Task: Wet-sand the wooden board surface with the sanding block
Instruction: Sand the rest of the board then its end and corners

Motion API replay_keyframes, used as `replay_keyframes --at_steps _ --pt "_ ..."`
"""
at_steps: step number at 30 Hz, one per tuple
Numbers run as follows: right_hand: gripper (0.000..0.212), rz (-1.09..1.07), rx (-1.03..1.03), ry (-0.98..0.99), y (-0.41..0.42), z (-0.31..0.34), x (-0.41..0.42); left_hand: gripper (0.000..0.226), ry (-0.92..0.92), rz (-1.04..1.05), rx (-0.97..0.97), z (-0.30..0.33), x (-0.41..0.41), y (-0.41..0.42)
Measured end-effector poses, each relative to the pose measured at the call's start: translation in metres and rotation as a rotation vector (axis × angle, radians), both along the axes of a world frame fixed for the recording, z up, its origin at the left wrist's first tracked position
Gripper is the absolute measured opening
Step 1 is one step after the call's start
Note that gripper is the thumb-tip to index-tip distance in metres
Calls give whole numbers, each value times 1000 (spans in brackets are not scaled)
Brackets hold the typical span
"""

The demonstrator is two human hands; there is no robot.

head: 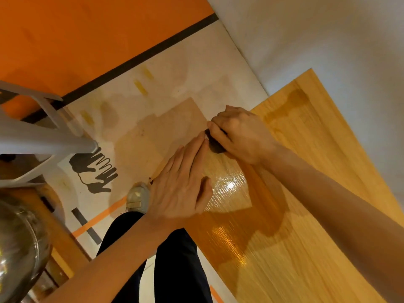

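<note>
Nearest, a metal bowl (20, 248), contents unseen. Right hand (241, 134) curls its fingers around the dark sanding block (215, 146) on the wet board (284, 226); left hand (181, 186) lies flat, fingertips touching the block.

A pale floor (175, 68) with orange and dark stripes meets a white wall (328, 29); grey stool legs (43, 141) stand at left.
</note>
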State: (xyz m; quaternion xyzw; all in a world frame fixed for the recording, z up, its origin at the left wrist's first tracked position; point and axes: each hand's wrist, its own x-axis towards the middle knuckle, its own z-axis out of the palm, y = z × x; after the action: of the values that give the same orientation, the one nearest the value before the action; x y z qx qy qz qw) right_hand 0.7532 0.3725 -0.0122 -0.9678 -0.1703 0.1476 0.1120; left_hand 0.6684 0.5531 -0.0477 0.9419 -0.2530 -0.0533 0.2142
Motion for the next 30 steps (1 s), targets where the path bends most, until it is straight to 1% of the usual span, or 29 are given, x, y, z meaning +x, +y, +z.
replay_keyframes --at_steps 2,4,6,7,8,10,12,13,14,16,18,19,20,23,25,26,28,30 --pt "38 -121 -47 -40 -27 -2 9 66 -3 -18 7 -1 0 1" --pt "38 -318 -18 -106 -46 -1 9 67 3 -34 21 -1 1 2" --pt "38 -477 48 -173 -32 -2 -10 68 19 -38 34 0 1 3" --pt "39 -523 79 -187 -16 -4 -26 69 31 -40 45 1 0 2" --pt "42 -525 98 -195 2 -6 -44 69 40 -39 59 2 0 2" --pt "46 -448 122 -187 26 -9 -77 69 40 -40 78 4 0 2" --pt "46 -385 132 -181 16 -11 -82 69 37 -44 86 5 0 1" --pt "46 -410 123 -187 4 -12 -73 69 30 -44 88 4 0 1" --pt "46 -480 107 -187 -9 -12 -60 68 20 -43 89 4 0 1" --pt "46 -676 100 -205 -27 -13 -33 68 6 -39 88 3 0 1" --pt "47 -814 94 -217 -20 -15 -33 68 10 -40 79 3 -1 2" --pt "47 -824 99 -226 -8 -16 -46 68 16 -40 74 3 -1 2" --pt "48 -797 110 -222 6 -15 -66 68 24 -37 74 3 -1 2" --pt "48 -600 105 -191 31 -10 -124 68 49 -45 107 5 0 2" --pt "47 -554 101 -182 11 -10 -119 69 67 -66 122 7 2 2" --pt "46 -600 88 -184 -2 -10 -106 70 84 -74 123 9 3 2" --pt "46 -774 78 -219 -27 -11 -74 72 123 -77 106 12 3 2" --pt "47 -931 99 -249 -34 -13 -60 69 117 -81 83 17 6 -2"
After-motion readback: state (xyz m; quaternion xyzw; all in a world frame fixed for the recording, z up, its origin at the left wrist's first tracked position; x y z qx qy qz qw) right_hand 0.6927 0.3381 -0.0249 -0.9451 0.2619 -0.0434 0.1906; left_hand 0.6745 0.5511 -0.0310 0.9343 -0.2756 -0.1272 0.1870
